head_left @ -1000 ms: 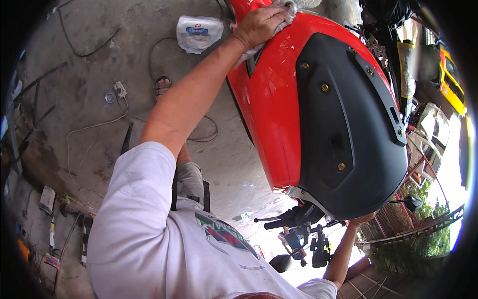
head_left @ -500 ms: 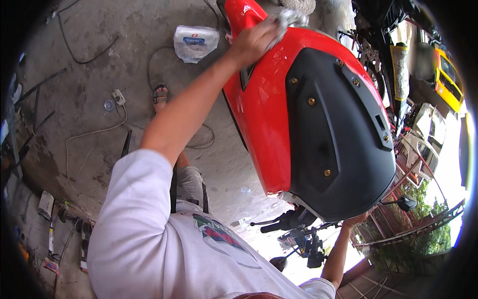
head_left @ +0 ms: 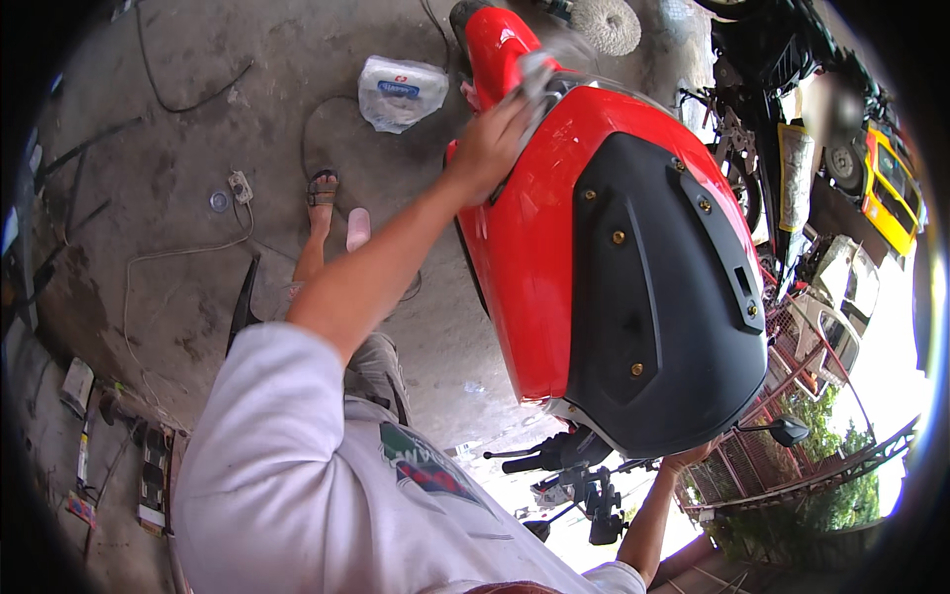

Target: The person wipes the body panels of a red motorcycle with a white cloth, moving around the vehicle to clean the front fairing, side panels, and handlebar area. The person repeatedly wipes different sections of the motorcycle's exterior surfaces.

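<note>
My left hand is closed on a greyish-white cloth, blurred by motion. It presses against the upper left edge of a red motorcycle fairing. Beyond the cloth is a red front fender. A dark grey panel with several gold bolts covers the fairing's right part. At that panel's lower edge sits my right hand, its fingers mostly hidden behind the edge. Close to it are the handlebar grip on the left and a mirror on the right.
On the concrete floor lie a clear plastic bag, a power outlet with a cord and a pink object. A round, rough, pale thing is at the top. Other motorcycle parts and a yellow vehicle stand on the right.
My left hand has slid with the cloth a little down and to the left along the red fairing. My right hand stays at the dark panel's lower edge.
</note>
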Action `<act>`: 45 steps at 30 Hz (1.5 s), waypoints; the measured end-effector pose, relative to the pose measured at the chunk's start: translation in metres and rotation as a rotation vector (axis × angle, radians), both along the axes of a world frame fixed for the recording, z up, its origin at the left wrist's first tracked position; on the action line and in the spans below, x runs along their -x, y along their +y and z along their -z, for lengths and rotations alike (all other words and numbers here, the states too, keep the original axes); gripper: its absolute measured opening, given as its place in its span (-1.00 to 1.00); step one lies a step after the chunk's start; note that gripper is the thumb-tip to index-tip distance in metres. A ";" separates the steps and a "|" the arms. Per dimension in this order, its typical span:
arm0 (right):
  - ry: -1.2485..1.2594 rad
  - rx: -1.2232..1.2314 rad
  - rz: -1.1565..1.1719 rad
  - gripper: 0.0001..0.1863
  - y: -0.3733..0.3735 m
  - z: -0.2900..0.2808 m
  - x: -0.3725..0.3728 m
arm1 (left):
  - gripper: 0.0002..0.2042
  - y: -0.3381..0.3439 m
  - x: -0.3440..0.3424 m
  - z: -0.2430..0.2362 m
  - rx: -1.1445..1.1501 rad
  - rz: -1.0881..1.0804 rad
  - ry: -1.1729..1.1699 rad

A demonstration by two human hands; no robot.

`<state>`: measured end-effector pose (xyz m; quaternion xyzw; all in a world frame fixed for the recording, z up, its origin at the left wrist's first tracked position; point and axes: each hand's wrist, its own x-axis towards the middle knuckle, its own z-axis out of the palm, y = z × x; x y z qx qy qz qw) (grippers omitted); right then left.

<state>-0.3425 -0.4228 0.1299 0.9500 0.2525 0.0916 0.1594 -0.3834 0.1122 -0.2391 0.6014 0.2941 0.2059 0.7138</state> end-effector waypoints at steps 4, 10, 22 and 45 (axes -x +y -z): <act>-0.006 -0.036 -0.020 -0.58 0.009 0.003 -0.002 | -0.70 -0.034 0.036 0.011 -0.149 -0.227 -0.034; 0.017 0.095 -0.026 -0.43 -0.033 -0.012 -0.020 | -0.68 0.017 -0.033 0.058 -0.145 -0.070 -0.105; -0.006 0.024 -0.043 -0.50 0.021 -0.003 -0.006 | -0.69 0.002 0.009 -0.033 -0.243 0.028 -0.044; -0.164 -0.196 -0.069 -0.66 0.041 0.024 -0.013 | -0.43 -0.038 0.093 -0.093 0.096 0.157 0.096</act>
